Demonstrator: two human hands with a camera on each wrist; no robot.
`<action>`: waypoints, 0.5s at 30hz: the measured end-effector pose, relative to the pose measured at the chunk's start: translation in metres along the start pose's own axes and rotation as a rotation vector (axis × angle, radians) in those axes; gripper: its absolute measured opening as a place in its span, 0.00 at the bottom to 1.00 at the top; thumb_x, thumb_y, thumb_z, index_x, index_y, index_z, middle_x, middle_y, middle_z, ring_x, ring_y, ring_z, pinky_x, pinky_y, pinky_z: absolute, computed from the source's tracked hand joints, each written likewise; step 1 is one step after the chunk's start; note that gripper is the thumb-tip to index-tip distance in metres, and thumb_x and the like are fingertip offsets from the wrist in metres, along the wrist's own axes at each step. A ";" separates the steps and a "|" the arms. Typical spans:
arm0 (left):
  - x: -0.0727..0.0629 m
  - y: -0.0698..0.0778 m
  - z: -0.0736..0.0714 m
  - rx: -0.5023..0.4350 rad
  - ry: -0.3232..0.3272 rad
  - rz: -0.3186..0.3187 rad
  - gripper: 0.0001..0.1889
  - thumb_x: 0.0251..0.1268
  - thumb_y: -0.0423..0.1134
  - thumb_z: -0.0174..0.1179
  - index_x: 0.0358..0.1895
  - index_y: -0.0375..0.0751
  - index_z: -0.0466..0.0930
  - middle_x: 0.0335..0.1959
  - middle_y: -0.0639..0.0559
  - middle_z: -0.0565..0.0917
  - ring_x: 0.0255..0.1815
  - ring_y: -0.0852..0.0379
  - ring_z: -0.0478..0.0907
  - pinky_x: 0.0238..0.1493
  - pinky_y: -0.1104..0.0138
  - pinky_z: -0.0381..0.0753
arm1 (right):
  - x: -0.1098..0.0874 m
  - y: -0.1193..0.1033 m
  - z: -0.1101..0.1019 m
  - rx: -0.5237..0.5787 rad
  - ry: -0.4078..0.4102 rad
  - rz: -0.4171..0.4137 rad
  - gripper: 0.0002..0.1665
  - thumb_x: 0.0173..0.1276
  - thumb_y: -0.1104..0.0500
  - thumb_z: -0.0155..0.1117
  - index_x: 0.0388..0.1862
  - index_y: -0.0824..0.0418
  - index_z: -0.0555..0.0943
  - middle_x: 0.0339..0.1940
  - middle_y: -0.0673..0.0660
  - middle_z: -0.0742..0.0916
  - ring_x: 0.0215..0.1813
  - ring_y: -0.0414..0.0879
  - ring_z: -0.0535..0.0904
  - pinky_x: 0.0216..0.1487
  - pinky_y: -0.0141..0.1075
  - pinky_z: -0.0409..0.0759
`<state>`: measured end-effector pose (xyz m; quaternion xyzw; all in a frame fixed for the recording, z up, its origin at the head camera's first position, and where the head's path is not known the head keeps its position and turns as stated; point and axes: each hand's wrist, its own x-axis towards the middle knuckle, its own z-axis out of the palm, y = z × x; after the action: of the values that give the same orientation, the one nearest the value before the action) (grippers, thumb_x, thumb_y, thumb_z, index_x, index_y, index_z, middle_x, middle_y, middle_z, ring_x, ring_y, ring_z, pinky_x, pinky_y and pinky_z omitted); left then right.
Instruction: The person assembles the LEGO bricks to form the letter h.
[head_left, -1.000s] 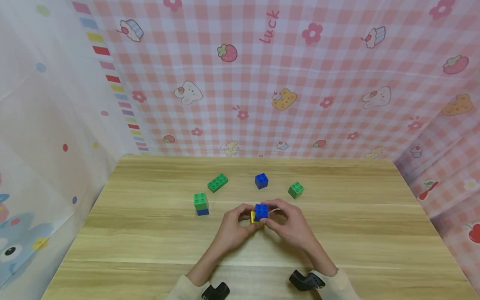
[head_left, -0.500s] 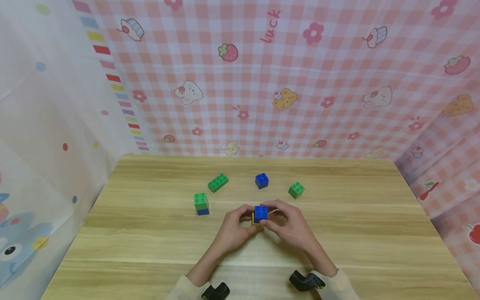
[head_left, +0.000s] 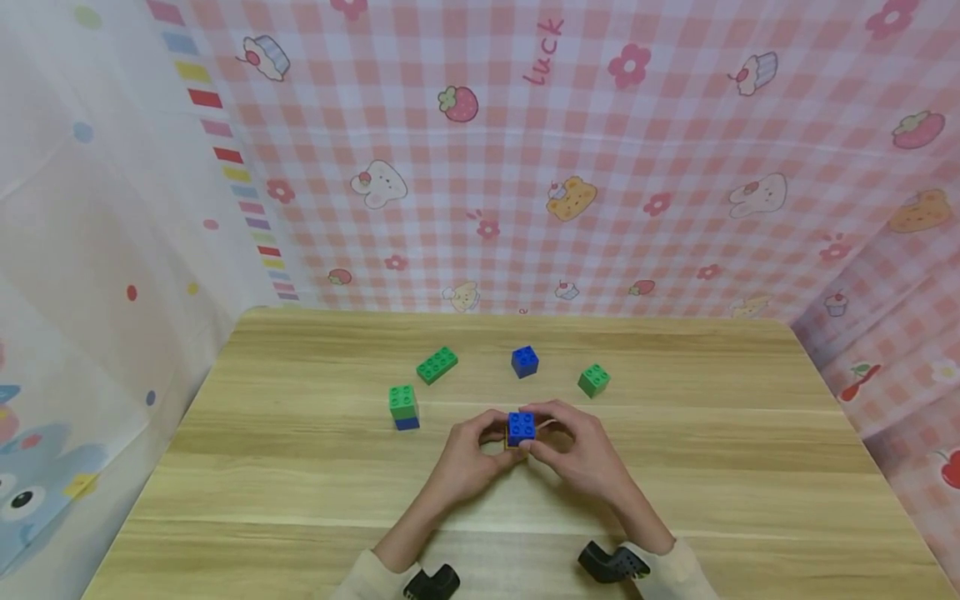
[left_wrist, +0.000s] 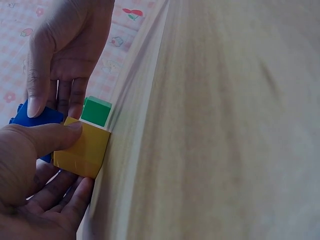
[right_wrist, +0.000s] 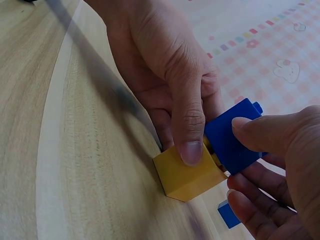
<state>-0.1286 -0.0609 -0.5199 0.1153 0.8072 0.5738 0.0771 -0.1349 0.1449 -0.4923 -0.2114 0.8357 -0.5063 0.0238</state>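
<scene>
To the left of the left hand's fingers, a green-and-blue stack stands on a wood-grain table, green on top. Farther back, beyond the same fingers and slightly to their left, lies a long green brick, seen only from the head.

The left hand's fingers are curled and parted just enough to pinch a yellow block between thumb and fingertips. From the head this block is a thin edge under a blue block; both wrist views show its broad, flat side. The right wrist view also shows yellow studs in a narrow gap between the two blocks.

The blue block, four studs facing up, sits between the hands. The right hand's fingers pinch it, thumb on one side and fingertips opposite. Some blue also shows past these fingertips in the right wrist view; which piece it is cannot be told.

Straight beyond the meeting fingertips is a second blue block; beyond the right fingers stands a small green block.

Behind the table, well beyond the fingers, a pink gingham cloth reads "luck" in sideways pink letters, with a small "e" lower down.
</scene>
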 end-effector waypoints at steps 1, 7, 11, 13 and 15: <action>0.000 0.000 0.000 -0.002 -0.002 -0.004 0.18 0.63 0.40 0.73 0.54 0.45 0.83 0.53 0.49 0.88 0.56 0.53 0.86 0.61 0.66 0.85 | 0.000 0.000 0.000 -0.003 0.000 -0.005 0.24 0.65 0.63 0.75 0.60 0.52 0.83 0.50 0.50 0.88 0.53 0.45 0.84 0.59 0.44 0.87; 0.000 0.000 -0.001 -0.010 -0.007 -0.003 0.17 0.63 0.40 0.73 0.54 0.46 0.83 0.53 0.49 0.88 0.56 0.53 0.86 0.60 0.67 0.86 | 0.000 -0.001 0.000 -0.022 -0.006 -0.021 0.24 0.66 0.62 0.75 0.60 0.53 0.83 0.50 0.48 0.88 0.53 0.45 0.84 0.58 0.43 0.88; -0.001 0.000 -0.002 -0.020 -0.009 -0.002 0.17 0.63 0.41 0.73 0.54 0.47 0.83 0.53 0.48 0.88 0.56 0.52 0.86 0.60 0.66 0.86 | 0.001 -0.001 0.001 -0.026 -0.014 -0.019 0.23 0.67 0.60 0.74 0.61 0.54 0.82 0.50 0.48 0.88 0.54 0.46 0.84 0.59 0.42 0.88; 0.000 0.000 -0.002 -0.021 -0.012 -0.004 0.17 0.63 0.42 0.73 0.54 0.47 0.83 0.54 0.48 0.88 0.56 0.52 0.86 0.60 0.66 0.86 | 0.001 -0.001 0.001 -0.026 -0.018 -0.006 0.22 0.68 0.60 0.73 0.61 0.53 0.82 0.51 0.48 0.87 0.54 0.46 0.84 0.60 0.41 0.87; 0.000 0.000 -0.002 -0.022 -0.014 -0.006 0.18 0.63 0.42 0.73 0.54 0.47 0.83 0.55 0.48 0.87 0.57 0.52 0.86 0.61 0.66 0.86 | 0.001 -0.002 0.001 -0.029 -0.022 0.011 0.22 0.68 0.59 0.73 0.60 0.51 0.82 0.51 0.47 0.87 0.55 0.45 0.84 0.62 0.40 0.86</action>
<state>-0.1290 -0.0631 -0.5196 0.1161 0.8007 0.5814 0.0857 -0.1349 0.1432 -0.4914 -0.2127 0.8437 -0.4918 0.0327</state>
